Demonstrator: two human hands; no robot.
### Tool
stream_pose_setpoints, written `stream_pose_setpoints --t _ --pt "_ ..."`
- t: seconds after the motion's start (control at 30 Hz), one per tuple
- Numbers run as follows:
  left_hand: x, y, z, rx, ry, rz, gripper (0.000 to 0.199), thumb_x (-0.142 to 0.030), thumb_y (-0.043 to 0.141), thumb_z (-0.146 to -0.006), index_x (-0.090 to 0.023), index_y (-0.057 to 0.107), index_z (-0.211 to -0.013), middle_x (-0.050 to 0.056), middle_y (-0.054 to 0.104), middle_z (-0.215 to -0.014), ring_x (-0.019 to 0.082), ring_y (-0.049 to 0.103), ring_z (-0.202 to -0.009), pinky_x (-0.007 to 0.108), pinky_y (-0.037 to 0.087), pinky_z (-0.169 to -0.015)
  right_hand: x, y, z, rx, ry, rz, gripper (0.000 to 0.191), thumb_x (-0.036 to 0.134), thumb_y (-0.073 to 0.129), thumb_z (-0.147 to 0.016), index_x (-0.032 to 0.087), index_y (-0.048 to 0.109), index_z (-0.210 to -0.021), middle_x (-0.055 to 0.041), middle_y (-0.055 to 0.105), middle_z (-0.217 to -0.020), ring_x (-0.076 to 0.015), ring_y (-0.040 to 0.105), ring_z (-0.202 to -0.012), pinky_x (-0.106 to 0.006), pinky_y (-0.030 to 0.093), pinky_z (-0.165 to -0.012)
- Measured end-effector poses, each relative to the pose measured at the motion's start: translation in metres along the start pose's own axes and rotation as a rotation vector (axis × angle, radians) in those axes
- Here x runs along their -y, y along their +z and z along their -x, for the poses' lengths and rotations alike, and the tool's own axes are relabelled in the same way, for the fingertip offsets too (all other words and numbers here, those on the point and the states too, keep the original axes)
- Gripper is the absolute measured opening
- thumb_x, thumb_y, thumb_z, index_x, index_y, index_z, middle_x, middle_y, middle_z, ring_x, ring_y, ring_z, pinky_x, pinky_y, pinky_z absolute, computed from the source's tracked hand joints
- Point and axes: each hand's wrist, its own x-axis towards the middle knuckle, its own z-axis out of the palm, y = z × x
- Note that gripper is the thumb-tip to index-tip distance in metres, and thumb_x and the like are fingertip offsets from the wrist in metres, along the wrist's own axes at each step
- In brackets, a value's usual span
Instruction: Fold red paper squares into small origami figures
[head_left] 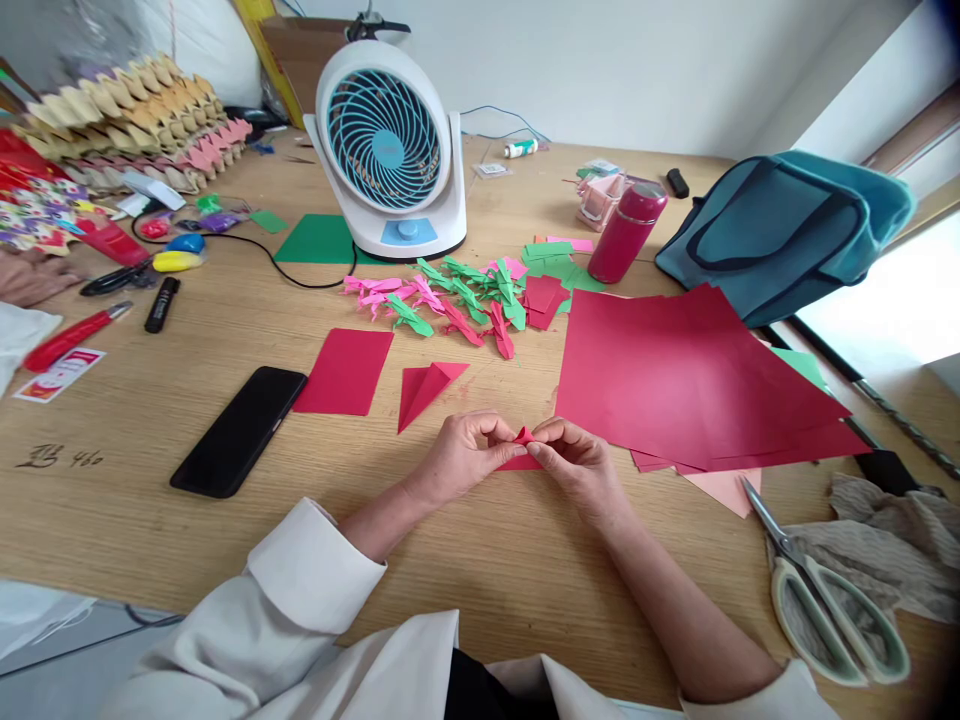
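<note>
Near the middle of the wooden table, a small red paper (523, 462) is pinched between both hands, with a raised fold at its top. My left hand (469, 455) holds its left side between thumb and fingers. The right side is gripped the same way by my right hand (576, 462). Just beyond the hands lies a folded red paper piece (429, 392) with pointed ends. To its left rests a flat red rectangle of paper (346, 372). Farther back are several folded green, pink and red paper pieces (466, 300). Fingers cover part of the held paper.
Large red sheets (675, 380) lie right of the hands, with scissors (817, 590) at the lower right. A black phone (238, 430) lies left. Behind stand a white fan (387, 150), a red bottle (627, 232) and a teal bag (780, 230). Another person's hand (34, 278) shows far left.
</note>
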Motion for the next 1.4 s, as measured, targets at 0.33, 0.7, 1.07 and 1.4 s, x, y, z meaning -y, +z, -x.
stream_pose_setpoints --t 0.33,0.7,1.07,1.4 --pt "-0.003 0.0 0.001 0.062 0.005 -0.046 0.029 -0.034 0.071 -0.08 -0.015 0.059 -0.062 -0.002 0.056 -0.062 0.008 0.047 -0.057 0.02 0.038 -0.054 0.002 -0.001 0.001 0.005 0.0 0.067 0.02 0.04 0.079 -0.074 0.023 0.07 -0.074 -0.0021 0.063 -0.079 -0.0159 0.058 -0.077 -0.03 0.048 -0.073" --pt "0.003 0.003 0.002 0.122 -0.077 -0.114 0.024 -0.028 0.071 -0.076 -0.014 0.059 -0.06 -0.004 0.053 -0.059 0.007 0.042 -0.055 0.021 0.033 -0.053 0.012 -0.01 0.0 -0.077 -0.082 0.018 0.012 0.035 0.074 -0.08 0.025 0.068 -0.077 -0.0015 0.06 -0.085 -0.0164 0.055 -0.084 -0.03 0.046 -0.078" --pt "0.0 0.004 0.002 0.082 -0.058 -0.094 0.035 -0.041 0.068 -0.079 -0.015 0.055 -0.06 -0.004 0.05 -0.059 0.007 0.04 -0.055 0.02 0.032 -0.052 -0.009 -0.002 0.002 0.033 -0.012 0.153 0.025 0.041 0.077 -0.075 0.021 0.063 -0.073 0.0009 0.057 -0.07 -0.0127 0.051 -0.064 -0.026 0.043 -0.06" --pt "-0.003 0.002 0.001 0.151 -0.112 -0.084 0.024 -0.027 0.069 -0.075 -0.015 0.055 -0.06 -0.005 0.05 -0.058 0.007 0.04 -0.054 0.021 0.031 -0.051 0.008 -0.016 -0.003 -0.172 0.043 -0.017 0.02 0.042 0.073 -0.081 0.023 0.068 -0.077 0.001 0.063 -0.077 -0.0116 0.053 -0.068 -0.025 0.044 -0.066"
